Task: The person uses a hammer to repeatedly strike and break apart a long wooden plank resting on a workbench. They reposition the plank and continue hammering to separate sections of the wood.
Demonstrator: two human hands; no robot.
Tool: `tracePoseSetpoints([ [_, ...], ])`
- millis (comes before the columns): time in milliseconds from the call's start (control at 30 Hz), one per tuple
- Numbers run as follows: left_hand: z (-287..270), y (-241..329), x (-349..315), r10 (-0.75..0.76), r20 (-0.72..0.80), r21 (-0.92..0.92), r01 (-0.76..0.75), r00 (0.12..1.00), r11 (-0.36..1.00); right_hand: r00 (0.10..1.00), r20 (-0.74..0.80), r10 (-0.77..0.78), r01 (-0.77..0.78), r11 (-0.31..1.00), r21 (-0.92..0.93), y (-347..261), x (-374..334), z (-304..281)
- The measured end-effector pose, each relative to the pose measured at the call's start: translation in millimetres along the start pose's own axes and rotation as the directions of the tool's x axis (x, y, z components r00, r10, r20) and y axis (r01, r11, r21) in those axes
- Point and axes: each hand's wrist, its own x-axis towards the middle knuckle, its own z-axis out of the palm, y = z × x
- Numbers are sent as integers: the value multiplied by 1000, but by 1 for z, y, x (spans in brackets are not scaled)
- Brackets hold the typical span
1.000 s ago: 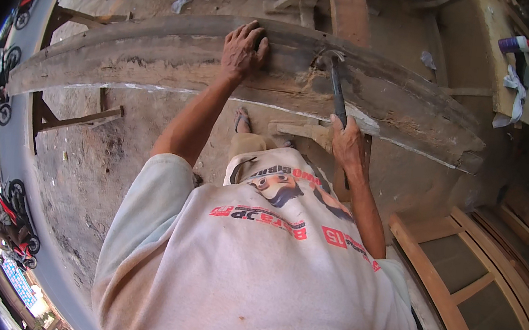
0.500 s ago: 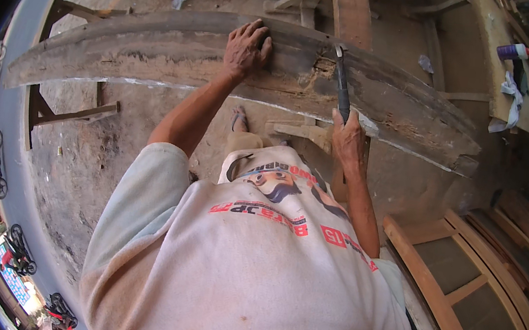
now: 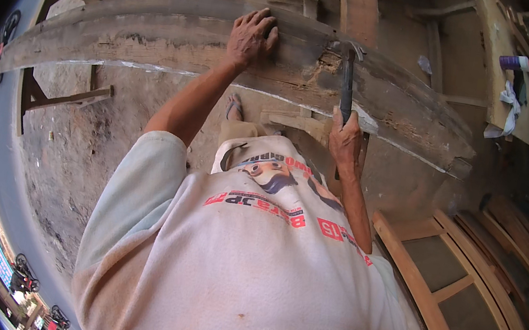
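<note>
Nearest lay the person's pale printed shirt [image 3: 246, 249], with a forearm reaching forward on either side of it. The right hand [image 3: 346, 139] was closed round the dark handle of a claw hammer [image 3: 348, 79], whose head was over the board just beside a broken, crumbling hollow [image 3: 328, 61]; whether it touched the wood could not be told. The left hand [image 3: 251, 38] rested on the board with its fingers spread a little toward the far edge, pressing rather than gripping.

The long, weathered wooden board [image 3: 180, 44] lay crosswise in front of the person, seemingly borne on wooden trestles [image 3: 69, 99]. It looked heavy and stiff along its length, but likely fragile around the hollow and the split, flaking grain, where splinters might come away. The surface seemed dry and rough, hardly slippery. For lifting, sounder wood well apart from the hollow would probably serve best, one hand toward each end; the hammer was best held by its handle, as it was.

A sandalled foot [image 3: 235, 108] stood below the near edge, and a trestle part [image 3: 300, 124] close by left little room for stepping. To the right, framed wooden panels [image 3: 422, 259] hemmed in that side. Beyond the board, an upright-looking plank [image 3: 359, 7] met the view close behind the hammer head. Farther right, a workbench [image 3: 505, 36] bore a bottle [image 3: 517, 63] and a white cloth [image 3: 507, 107]. Far left, motorcycles [image 3: 25, 275] stood by a grey road [image 3: 10, 145].
</note>
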Motion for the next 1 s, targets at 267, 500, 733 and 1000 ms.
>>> tracePoseSetpoints([
  [267, 0, -10, 6, 9, -39, 20, -8, 999, 1000, 734, -549, -401, 637, 686, 351, -50, -5, -54],
  [500, 6, -3, -2, 29, -60, 2, -29, 998, 1000, 998, -54, -44, 41, 998, -46, 29, 7, 20],
  [733, 2, -10, 8, 31, -64, 33, -29, 997, 999, 884, -439, -162, 316, 899, 304, -15, -7, -25],
  [1000, 7, -10, 7, 21, -50, 54, -19, 999, 998, 993, 11, -114, 114, 962, -249, 23, -5, 8],
])
